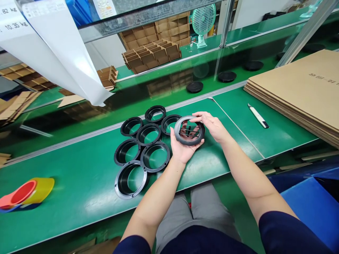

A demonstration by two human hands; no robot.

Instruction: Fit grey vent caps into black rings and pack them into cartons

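Observation:
A round black ring with thin crossbars inside its opening (190,142) is held up over the green bench, tilted toward me. My left hand (182,148) supports it from below and the left, thumb at its edge and fingers behind, seen through the opening. My right hand (213,126) has its fingers laid on the upper right rim; its thumb is hard to make out. Just left of my hands, several black flanged rings (155,157) stand close together on the bench. The nearest flanged ring (118,183) shows a shinier, greyer rim.
Right of my hands lie a white utility knife (257,114) and a stack of cardboard sheets (299,81). A blurred red and yellow object (42,188) sits at left. Black discs (194,86) line the green belt behind. White paper (66,53) hangs upper left.

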